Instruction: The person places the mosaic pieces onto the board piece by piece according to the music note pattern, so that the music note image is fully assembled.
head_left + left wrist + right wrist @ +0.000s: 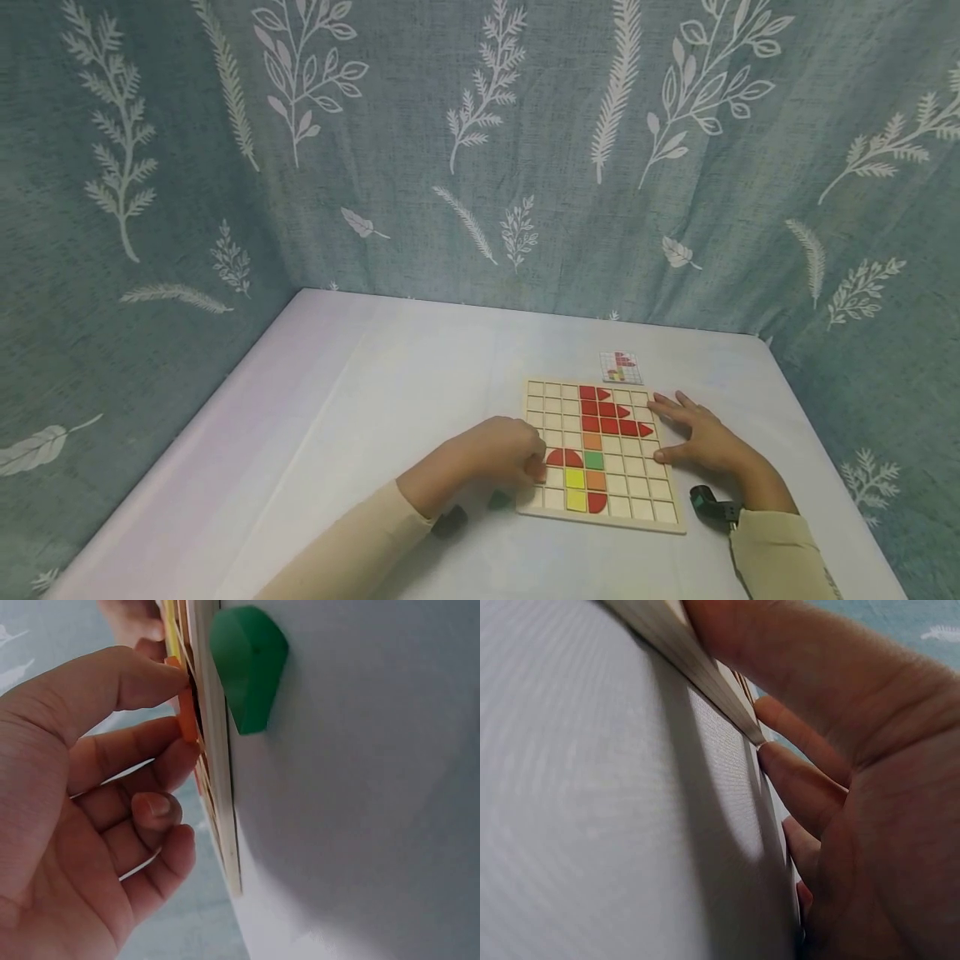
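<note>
A wooden grid board [630, 500] lies flat, with red, orange, yellow and green pieces filling some of its squares. At its left edge my left hand [498, 454] pinches an orange tile [186, 712] between thumb and fingertips, against the board's cells. The tile's shape is partly hidden by the fingers. My right hand [701, 437] rests along the board's right side, thumb and fingertips touching the rim [697, 667], fingers fairly straight. Beside the board, under the left wrist, a green block [249, 667] lies on the table.
Just beyond the board's far edge is a small pattern card [621, 367] with a coloured grid figure. The white table [360, 417] extends to the left, and patterned curtains [420, 208] enclose it. A black device [712, 506] sits at the right wrist.
</note>
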{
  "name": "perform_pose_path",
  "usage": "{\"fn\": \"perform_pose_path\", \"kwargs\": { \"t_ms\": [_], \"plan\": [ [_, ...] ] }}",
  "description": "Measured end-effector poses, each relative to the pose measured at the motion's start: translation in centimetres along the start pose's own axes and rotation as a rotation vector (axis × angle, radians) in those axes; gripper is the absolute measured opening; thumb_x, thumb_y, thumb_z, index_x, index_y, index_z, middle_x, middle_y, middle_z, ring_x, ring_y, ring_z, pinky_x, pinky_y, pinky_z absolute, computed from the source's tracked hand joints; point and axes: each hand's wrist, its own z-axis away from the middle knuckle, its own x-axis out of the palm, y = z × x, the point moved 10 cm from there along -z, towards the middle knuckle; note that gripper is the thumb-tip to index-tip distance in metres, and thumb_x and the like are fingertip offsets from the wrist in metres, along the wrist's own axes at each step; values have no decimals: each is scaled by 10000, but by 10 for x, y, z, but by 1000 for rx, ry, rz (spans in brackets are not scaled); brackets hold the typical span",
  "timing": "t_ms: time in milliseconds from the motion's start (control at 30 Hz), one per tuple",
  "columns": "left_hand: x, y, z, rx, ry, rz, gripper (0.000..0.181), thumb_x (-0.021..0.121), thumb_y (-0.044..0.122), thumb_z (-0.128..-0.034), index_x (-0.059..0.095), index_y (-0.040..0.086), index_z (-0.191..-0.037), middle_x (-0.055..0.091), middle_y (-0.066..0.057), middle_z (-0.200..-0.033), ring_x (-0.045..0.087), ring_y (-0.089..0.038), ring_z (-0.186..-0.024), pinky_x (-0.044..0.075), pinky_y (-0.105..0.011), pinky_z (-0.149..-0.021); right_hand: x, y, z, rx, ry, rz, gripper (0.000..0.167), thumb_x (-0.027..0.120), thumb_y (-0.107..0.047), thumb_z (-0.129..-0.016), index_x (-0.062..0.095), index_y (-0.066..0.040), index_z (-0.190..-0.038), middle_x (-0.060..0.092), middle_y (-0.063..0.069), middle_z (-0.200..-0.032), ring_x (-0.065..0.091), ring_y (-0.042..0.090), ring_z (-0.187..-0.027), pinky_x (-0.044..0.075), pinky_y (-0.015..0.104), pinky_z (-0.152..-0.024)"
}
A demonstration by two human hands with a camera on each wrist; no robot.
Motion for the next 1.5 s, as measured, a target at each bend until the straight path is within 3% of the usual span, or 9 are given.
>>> {"fn": "perform_pose_path", "kwargs": {
  "t_ms": [267, 367, 467, 600, 767, 1100, 1200, 1300, 1500],
  "plan": [
    [4, 5, -2, -15, -26, 53, 90, 762, 263, -834, 699, 231, -779, 547, 148, -678, 476, -75, -626, 424, -236, -612, 0, 0, 2, -9, 11, -8, 1048, 832, -581, -602, 438, -131, -1463, 195, 190, -1574, 18, 584, -1368, 65, 785, -961],
    [-1, 5, 1, 7, -2, 98, 75, 757, 219, -819, 692, 216, -781, 548, 137, -687, 472, -69, -631, 418, -227, -603, 0, -2, 3, -12, 9, -8, 1046, 833, -578, -603, 438, -133, -1463, 195, 189, -1574, 17, 583, -1368, 64, 784, -961],
    [-11, 4, 8, 51, 52, 248, 66, 746, 162, -797, 713, 194, -844, 578, 126, -745, 467, -57, -621, 412, -219, -564, -1, -4, 2, -13, 8, 1, 1041, 830, -577, -612, 432, -142, -1469, 194, 181, -1576, 18, 577, -1372, 67, 779, -968],
    [-31, 5, 20, 164, 150, 493, 152, 751, 145, -803, 723, 193, -944, 623, 90, -820, 485, -47, -641, 422, -221, -553, -3, -4, 2, -12, 13, 6, 1046, 833, -569, -610, 423, -143, -1473, 193, 180, -1577, 17, 568, -1377, 66, 775, -971],
    [-49, 5, 30, 244, 203, 658, 152, 756, 150, -809, 707, 191, -947, 637, -44, -823, 502, -66, -705, 440, -276, -607, -4, -4, 1, -9, 13, -4, 1059, 837, -572, -598, 426, -130, -1469, 202, 175, -1575, 12, 547, -1389, 51, 764, -984],
    [-52, 1, 32, 224, 202, 727, 168, 734, 129, -798, 692, 186, -951, 607, -137, -837, 508, -84, -723, 454, -301, -636, -3, -5, 1, -13, 16, 1, 1047, 835, -568, -604, 433, -128, -1465, 216, 169, -1573, 21, 541, -1392, 55, 766, -984],
    [-56, -1, 34, 268, 226, 862, 176, 709, 74, -798, 688, 116, -967, 607, -128, -852, 510, -110, -727, 459, -287, -658, -2, -5, 0, -14, 10, 4, 1045, 832, -573, -607, 433, -129, -1465, 217, 165, -1573, 17, 529, -1398, 53, 763, -987],
    [-64, -7, 37, 325, 275, 1068, 204, 684, 50, -803, 652, 45, -1005, 632, -97, -888, 537, -143, -775, 479, -286, -718, -1, -5, 0, -12, 9, 6, 1044, 832, -575, -607, 434, -133, -1465, 219, 161, -1574, 15, 521, -1402, 53, 761, -989],
    [-77, -18, 44, 439, 347, 1399, 301, 670, 154, -861, 635, 202, -1156, 665, 14, -979, 575, -141, -821, 491, -274, -752, -2, -3, 0, -19, 17, 8, 1038, 831, -573, -607, 440, -131, -1461, 219, 165, -1573, 21, 535, -1395, 57, 766, -984]
  ]
}}
